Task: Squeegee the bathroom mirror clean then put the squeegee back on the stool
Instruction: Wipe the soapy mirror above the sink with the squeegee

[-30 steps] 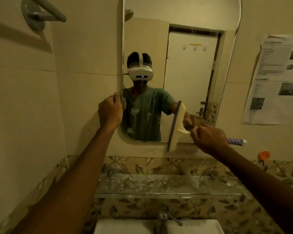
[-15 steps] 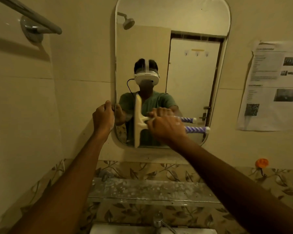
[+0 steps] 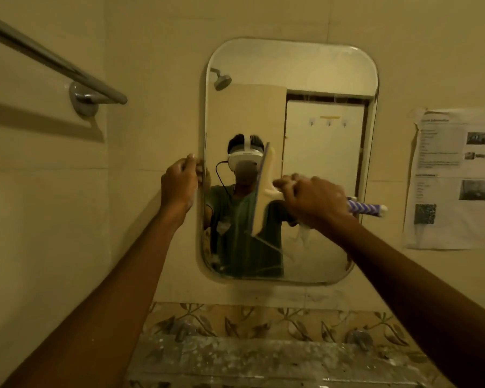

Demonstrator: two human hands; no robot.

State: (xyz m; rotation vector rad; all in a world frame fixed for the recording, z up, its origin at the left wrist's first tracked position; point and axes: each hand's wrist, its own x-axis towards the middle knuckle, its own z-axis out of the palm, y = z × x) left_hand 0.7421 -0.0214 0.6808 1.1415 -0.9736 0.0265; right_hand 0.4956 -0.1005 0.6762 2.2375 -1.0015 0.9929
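Observation:
A tall mirror [image 3: 314, 79] with rounded corners hangs on the beige wall. My right hand [image 3: 315, 201] grips a squeegee [image 3: 263, 197] with a cream head and a blue-and-white striped handle. The blade stands nearly upright against the glass near the mirror's middle. Foam and streaks show on the glass below the blade. My left hand [image 3: 179, 186] is closed on the mirror's left edge at mid height. The stool is out of view.
A metal towel bar [image 3: 53, 63] runs along the left wall. A printed paper sheet [image 3: 457, 177] is stuck to the wall right of the mirror. Below the mirror are leaf-patterned tiles and a spotted glass shelf [image 3: 263, 359].
The squeegee went from the mirror's lower right to the lower left, then back toward the middle and higher. My view tilted upward, so the whole mirror shows. My left hand kept its hold.

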